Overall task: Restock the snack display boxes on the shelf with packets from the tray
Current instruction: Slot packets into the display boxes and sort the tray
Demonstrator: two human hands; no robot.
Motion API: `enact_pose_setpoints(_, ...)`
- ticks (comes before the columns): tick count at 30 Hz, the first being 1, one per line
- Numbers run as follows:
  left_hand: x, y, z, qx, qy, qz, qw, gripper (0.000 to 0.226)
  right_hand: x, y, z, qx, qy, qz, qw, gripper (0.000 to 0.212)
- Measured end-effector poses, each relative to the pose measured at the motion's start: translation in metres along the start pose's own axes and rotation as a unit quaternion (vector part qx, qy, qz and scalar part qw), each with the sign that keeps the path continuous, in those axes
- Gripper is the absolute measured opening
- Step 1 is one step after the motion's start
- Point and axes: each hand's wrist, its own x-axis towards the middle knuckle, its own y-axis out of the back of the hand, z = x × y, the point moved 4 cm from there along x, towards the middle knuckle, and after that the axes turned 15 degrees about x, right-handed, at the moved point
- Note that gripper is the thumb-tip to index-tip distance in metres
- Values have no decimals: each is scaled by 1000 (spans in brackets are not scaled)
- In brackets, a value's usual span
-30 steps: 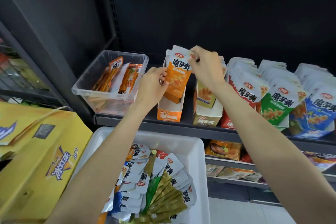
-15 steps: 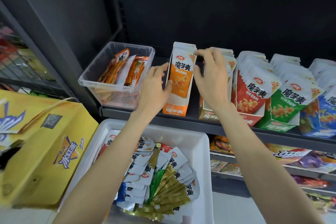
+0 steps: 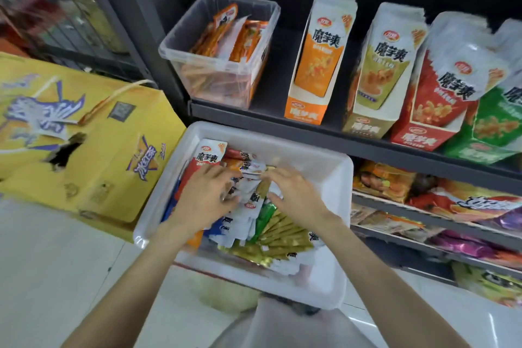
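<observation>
While both hands, left (image 3: 207,195) & right (image 3: 296,195), rest spread on tray (image 3: 336,169) packets (image 3: 248,198), gripping nothing, orange box (image 3: 308,110) sits up-right of tray, right hand nearer.

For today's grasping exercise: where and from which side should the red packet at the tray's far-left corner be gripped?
Pinch the red packet by its white top edge, coming from above at the tray's far side. That end lies exposed; its lower part sits under the left hand.
</observation>
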Motion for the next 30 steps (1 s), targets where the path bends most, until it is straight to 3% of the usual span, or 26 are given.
enact_pose_setpoints(4,-16,-20,-11,21,33,-44,998,45,19,-28,-2,-63,31,12,997,34)
enact_pose_setpoints(8,-19,-25,-10,18,44,-32,998,45,33,-39,-1,-219,45,-25,974,34)
enact_pose_setpoints(15,-17,-27,-13,7,60,-34,998,47,28,-31,-9,-295,193,-38,935,24)
enact_pose_setpoints(20,-16,-28,-17,-11,68,-60,996,51,13,-20,-9,-217,232,-33,948,24)
enact_pose_setpoints(22,-15,-20,-14,-52,63,-34,996,55,5,-2,-9,-166,170,5,972,9)
enact_pose_setpoints(24,-15,0,-6,-177,72,36,981,54,-5,25,-7,-98,54,89,990,15)
enact_pose_setpoints(27,-11,29,14,-308,81,105,942,50,-28,69,-13,115,13,245,962,10)
enact_pose_setpoints(30,0,38,35,-374,74,54,923,58,-37,93,-17,255,-5,228,940,8)
